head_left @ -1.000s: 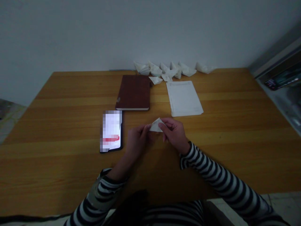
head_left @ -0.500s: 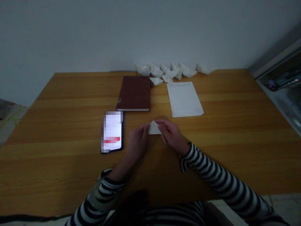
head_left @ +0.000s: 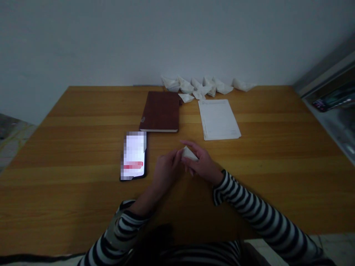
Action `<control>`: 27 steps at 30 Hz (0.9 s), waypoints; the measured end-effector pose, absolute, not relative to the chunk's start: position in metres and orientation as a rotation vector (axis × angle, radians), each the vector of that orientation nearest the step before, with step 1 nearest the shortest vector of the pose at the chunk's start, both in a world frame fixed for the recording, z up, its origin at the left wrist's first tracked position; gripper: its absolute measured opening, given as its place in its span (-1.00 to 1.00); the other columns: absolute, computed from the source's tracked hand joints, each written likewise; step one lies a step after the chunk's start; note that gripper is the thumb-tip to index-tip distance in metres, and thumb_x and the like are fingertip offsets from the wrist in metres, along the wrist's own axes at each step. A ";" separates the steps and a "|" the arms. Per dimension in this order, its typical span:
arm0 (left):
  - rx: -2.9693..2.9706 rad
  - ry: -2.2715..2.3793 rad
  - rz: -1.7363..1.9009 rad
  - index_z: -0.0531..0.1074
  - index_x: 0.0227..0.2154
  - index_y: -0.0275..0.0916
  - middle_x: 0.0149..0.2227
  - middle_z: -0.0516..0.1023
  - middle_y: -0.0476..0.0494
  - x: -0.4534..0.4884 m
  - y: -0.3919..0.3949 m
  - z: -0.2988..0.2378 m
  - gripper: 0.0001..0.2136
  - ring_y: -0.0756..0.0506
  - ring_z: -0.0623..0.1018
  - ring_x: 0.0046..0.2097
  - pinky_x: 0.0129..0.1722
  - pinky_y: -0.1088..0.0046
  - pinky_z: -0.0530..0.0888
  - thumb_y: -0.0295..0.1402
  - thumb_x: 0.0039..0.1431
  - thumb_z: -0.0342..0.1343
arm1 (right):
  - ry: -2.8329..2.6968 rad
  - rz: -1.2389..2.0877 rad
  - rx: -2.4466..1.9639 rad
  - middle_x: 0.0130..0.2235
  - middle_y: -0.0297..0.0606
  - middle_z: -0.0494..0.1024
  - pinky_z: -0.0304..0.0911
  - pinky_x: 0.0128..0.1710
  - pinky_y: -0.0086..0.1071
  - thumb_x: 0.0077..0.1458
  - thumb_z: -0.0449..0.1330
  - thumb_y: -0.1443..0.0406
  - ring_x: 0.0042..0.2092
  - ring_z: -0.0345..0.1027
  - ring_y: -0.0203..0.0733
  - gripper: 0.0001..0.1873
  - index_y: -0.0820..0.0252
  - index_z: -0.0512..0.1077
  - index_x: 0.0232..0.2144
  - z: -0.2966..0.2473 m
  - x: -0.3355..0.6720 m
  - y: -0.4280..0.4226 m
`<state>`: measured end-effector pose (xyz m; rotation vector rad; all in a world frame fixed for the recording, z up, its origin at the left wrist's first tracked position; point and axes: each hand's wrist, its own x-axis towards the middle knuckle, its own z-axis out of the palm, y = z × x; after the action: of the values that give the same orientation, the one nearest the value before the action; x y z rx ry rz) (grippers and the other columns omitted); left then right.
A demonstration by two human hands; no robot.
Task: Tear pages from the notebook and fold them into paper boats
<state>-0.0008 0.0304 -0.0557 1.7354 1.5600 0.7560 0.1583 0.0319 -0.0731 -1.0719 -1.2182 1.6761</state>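
Note:
A small piece of folded white paper (head_left: 190, 153) is held between my two hands above the middle of the table. My right hand (head_left: 203, 162) grips it from the right, thumb on the near face and the other fingers behind. Its left edge is pinched by the fingertips of my left hand (head_left: 166, 168). The paper's lower part is hidden by the right thumb and fingers. A lit phone (head_left: 134, 155) lies on the table left of my left hand.
A dark red notebook (head_left: 161, 111) lies beyond the phone. Right of it is a stack of lined paper sheets (head_left: 219, 120). Several folded paper boats (head_left: 222, 85) stand along the wall at the back edge of the wooden table (head_left: 277, 155).
The folded paper has turned, now tilting down to the right, and sits deeper in my right hand. My left hand has shifted slightly right. The whole view has moved a little.

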 end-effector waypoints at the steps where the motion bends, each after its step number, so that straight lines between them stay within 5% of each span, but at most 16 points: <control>1: 1.725 1.531 0.735 0.37 -0.57 -0.22 -0.63 0.36 0.02 -0.001 0.031 -0.057 -0.63 -0.01 0.33 -0.55 -0.52 0.47 0.15 -0.18 0.32 -0.06 | -1.222 1.670 -1.059 -0.55 -0.53 0.43 0.09 -0.70 -0.56 0.11 0.27 0.21 -0.65 0.18 -0.44 -0.32 0.19 0.18 0.23 -0.073 0.157 0.031; 9: 1.447 1.246 0.676 0.41 -0.46 -0.23 -0.69 0.36 0.10 -0.004 0.035 -0.057 -0.70 0.02 0.34 -0.63 -0.58 0.54 0.26 -0.14 0.28 0.01 | -1.232 1.652 -1.031 -0.56 -0.51 0.43 0.02 -0.69 -0.57 0.20 0.19 0.14 -0.65 0.12 -0.45 -0.35 0.20 0.15 0.26 -0.068 0.174 0.040; 22: 1.193 1.307 0.697 0.35 -0.63 -0.22 -0.82 0.27 0.06 0.000 0.033 -0.055 -0.42 0.05 0.25 -0.76 -0.71 0.55 0.14 0.06 0.34 -0.23 | -1.335 1.636 -0.989 -0.50 -0.44 0.43 0.02 -0.66 -0.54 0.31 0.03 0.03 -0.63 0.14 -0.44 -0.31 0.26 0.05 0.34 -0.079 0.173 0.040; 27: 1.281 1.157 0.657 0.42 -0.56 -0.26 -0.68 0.42 0.00 -0.001 0.038 -0.054 -0.51 0.04 0.38 -0.65 -0.62 0.56 0.27 0.06 0.24 0.01 | -1.438 1.573 -0.996 -0.57 -0.50 0.36 0.05 -0.69 -0.57 0.34 -0.02 0.04 -0.66 0.11 -0.44 -0.34 0.27 0.07 0.34 -0.082 0.167 0.034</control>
<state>-0.0014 0.0376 -0.0538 1.2809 1.1573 0.6569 0.1671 0.0338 -0.0825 -0.9962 -1.4379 1.5726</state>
